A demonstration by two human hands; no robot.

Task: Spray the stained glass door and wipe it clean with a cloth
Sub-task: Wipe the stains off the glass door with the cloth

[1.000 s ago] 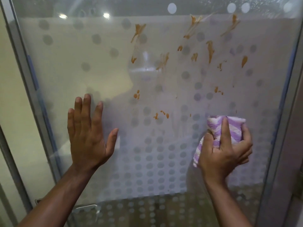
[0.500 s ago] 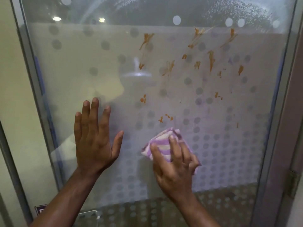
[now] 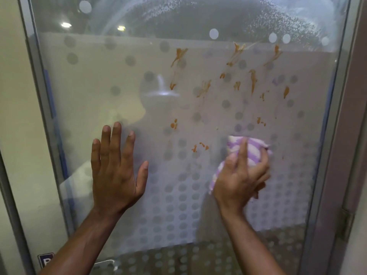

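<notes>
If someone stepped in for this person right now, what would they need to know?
Left hand: open, flat on the glass door, fingers spread.
Right hand: gripping a bunched purple-and-white cloth, pressed to the glass right of centre.
Done: the top of the glass carries a mist of fine droplets.
Left: orange-brown stains remain across the upper middle and right, with small spots just left of the cloth. Wipe upward through them.

The left hand [image 3: 117, 171] is laid flat on the glass door [image 3: 95, 80]; to its right, the cloth [image 3: 246, 153] is pressed against it under the right hand [image 3: 238, 179], below the stains [image 3: 252, 82].
</notes>
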